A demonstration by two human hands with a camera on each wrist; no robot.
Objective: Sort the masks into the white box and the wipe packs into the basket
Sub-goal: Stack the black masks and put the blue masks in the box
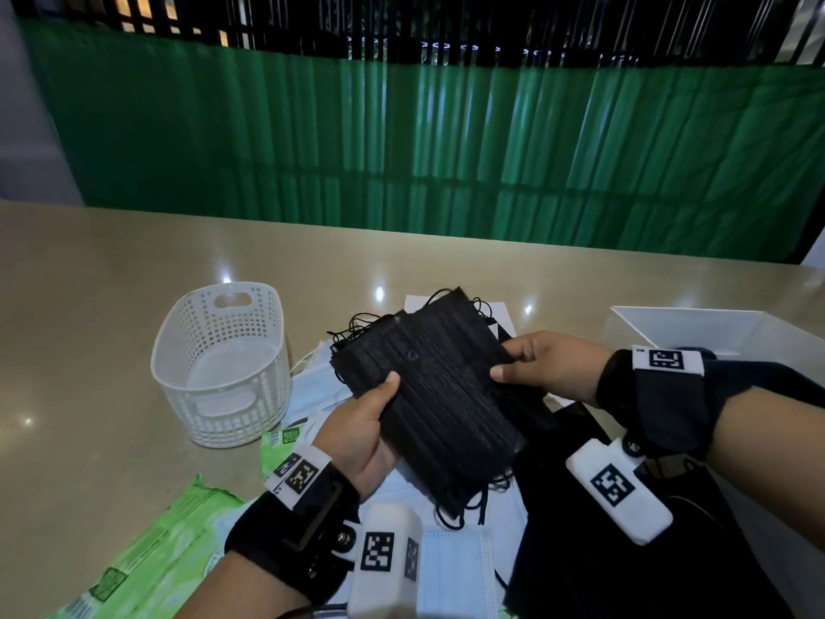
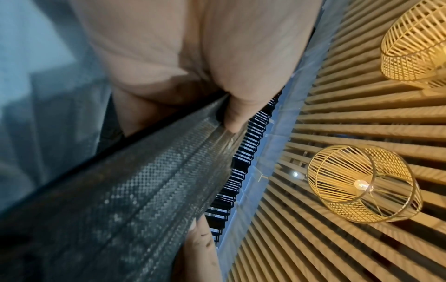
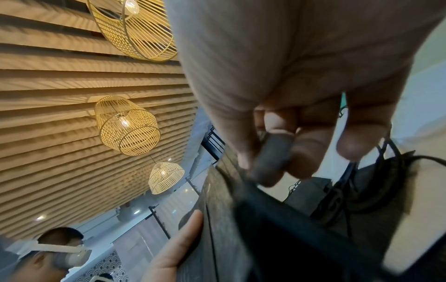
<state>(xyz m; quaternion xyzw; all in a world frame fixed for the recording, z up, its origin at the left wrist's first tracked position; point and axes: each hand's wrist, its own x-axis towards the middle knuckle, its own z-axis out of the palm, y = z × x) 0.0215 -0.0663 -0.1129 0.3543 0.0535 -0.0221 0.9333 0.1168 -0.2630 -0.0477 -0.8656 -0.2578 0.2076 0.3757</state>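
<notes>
Both hands hold a stack of black masks above the table, tilted toward me. My left hand grips its near left edge, thumb on top. My right hand pinches the right edge between thumb and fingers. In the left wrist view the thumb presses the black masks; in the right wrist view the fingers curl under the black masks. Light blue masks lie on the table under the hands. Green wipe packs lie at the near left. The white basket stands left, the white box right.
More pale masks lie beside the basket. A second green wipe pack sits near the basket's front. A black cloth covers the near right of the beige table. A green curtain hangs behind.
</notes>
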